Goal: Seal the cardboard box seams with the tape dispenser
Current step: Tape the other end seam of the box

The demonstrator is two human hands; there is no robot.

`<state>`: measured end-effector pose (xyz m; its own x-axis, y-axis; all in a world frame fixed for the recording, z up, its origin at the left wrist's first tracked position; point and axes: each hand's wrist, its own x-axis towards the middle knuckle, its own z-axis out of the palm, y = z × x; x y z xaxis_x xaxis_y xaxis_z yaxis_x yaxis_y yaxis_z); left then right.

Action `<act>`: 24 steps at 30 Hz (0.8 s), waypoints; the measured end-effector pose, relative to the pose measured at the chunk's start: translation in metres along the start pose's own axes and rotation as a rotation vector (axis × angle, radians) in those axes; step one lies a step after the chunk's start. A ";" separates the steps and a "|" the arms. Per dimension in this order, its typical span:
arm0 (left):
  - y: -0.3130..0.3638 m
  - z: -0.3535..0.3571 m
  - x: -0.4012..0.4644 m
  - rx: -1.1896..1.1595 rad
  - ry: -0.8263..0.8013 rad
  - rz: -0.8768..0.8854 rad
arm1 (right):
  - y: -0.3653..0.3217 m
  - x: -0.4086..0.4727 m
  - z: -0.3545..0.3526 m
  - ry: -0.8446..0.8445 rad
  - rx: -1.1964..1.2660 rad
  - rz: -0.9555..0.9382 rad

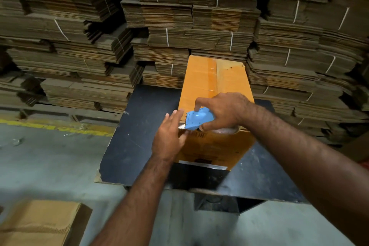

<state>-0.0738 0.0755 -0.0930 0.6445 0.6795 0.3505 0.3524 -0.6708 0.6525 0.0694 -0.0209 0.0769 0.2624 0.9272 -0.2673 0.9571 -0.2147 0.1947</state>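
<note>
Nearest us, our 2 forearms reach over the black counter to the closed cardboard box (contents hidden). Our right hand has its grip clamped on the blue tape dispenser at the box's near top edge; our left hand, fingers apart, presses that corner.

The right hand hides the tape dispenser's rear; a blurred carton is cut off bottom left.
</note>
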 end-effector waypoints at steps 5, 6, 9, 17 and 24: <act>0.001 0.001 0.003 0.217 0.144 0.116 | 0.018 0.004 0.003 0.009 0.037 -0.057; 0.000 0.001 0.003 0.284 0.175 0.161 | 0.025 0.003 0.005 0.012 0.058 -0.073; -0.002 0.000 0.002 0.401 0.204 0.197 | 0.053 -0.007 0.009 -0.004 0.074 -0.093; 0.022 0.003 -0.010 0.430 0.115 0.141 | 0.058 -0.002 0.009 -0.030 0.076 -0.077; 0.044 0.017 -0.007 0.374 0.061 0.205 | 0.062 -0.005 0.015 -0.034 0.098 -0.046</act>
<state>-0.0512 0.0363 -0.0784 0.6897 0.5295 0.4939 0.4500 -0.8478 0.2804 0.1293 -0.0434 0.0763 0.2208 0.9261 -0.3061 0.9751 -0.2030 0.0893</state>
